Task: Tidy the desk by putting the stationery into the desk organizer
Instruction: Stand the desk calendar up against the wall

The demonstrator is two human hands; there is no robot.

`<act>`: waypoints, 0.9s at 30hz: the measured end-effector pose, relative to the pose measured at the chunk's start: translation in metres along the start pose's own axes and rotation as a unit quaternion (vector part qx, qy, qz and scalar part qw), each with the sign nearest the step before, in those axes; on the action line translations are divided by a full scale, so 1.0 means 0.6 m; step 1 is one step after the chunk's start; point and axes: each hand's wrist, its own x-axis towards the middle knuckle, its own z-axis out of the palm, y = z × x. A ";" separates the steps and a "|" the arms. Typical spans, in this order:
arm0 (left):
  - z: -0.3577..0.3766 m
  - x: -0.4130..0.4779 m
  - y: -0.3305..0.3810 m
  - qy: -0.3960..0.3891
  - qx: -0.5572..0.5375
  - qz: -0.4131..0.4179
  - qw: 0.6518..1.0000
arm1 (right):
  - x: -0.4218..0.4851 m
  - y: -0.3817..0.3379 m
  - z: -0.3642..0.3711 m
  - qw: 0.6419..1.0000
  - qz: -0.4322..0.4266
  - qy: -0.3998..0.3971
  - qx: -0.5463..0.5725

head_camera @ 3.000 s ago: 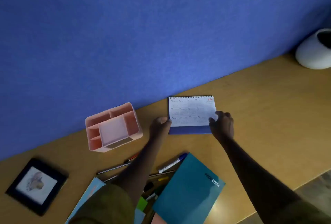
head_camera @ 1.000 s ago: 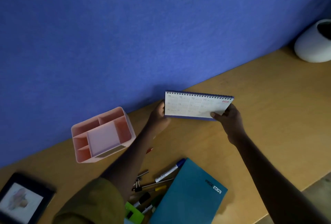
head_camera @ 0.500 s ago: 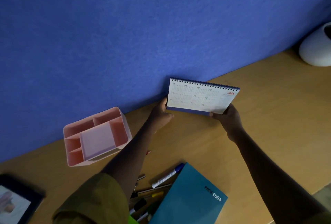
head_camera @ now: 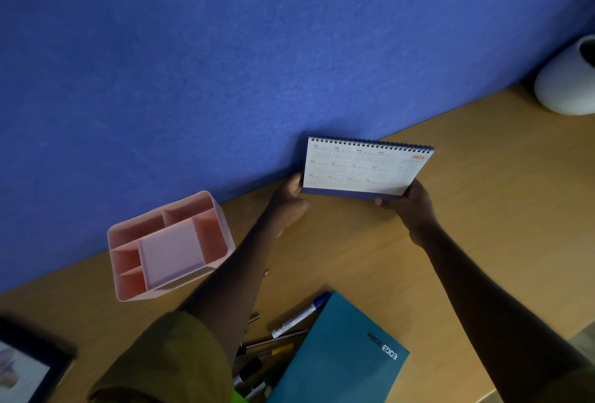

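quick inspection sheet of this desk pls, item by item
surface: wooden desk, loose stationery near its front edge
job's things: pink desk organizer, no stationery seen in it; marker and pens lie loose beside the teal notebook
clutter: picture frame at far left, white vase at far right
hands: left hand and right hand each grip a lower corner of the desk calendar, upright by the wall
cables: nothing seen
surroundings: blue wall behind the desk

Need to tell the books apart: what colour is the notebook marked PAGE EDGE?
Teal, shown in the head view: the notebook lies at the desk's near edge.
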 end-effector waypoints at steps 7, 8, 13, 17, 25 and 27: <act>0.001 -0.009 0.012 0.048 -0.041 0.042 0.997 | 0.001 0.005 -0.006 0.999 0.010 0.044 -0.017; 0.002 -0.012 0.015 0.053 -0.048 0.050 0.996 | 0.001 0.005 -0.008 0.999 0.012 0.045 -0.016; 0.003 -0.011 0.005 0.058 -0.065 0.052 0.995 | -0.003 0.004 -0.013 0.999 0.017 0.045 -0.023; 0.001 -0.009 -0.006 0.063 -0.057 0.048 0.995 | -0.007 0.003 -0.016 0.997 0.022 0.061 -0.035; 0.011 -0.053 0.006 0.264 -0.108 0.046 0.957 | -0.032 0.002 -0.018 0.970 0.054 0.232 0.037; 0.023 -0.077 0.007 0.299 -0.121 0.064 0.944 | -0.054 0.002 -0.013 0.955 0.046 0.285 0.074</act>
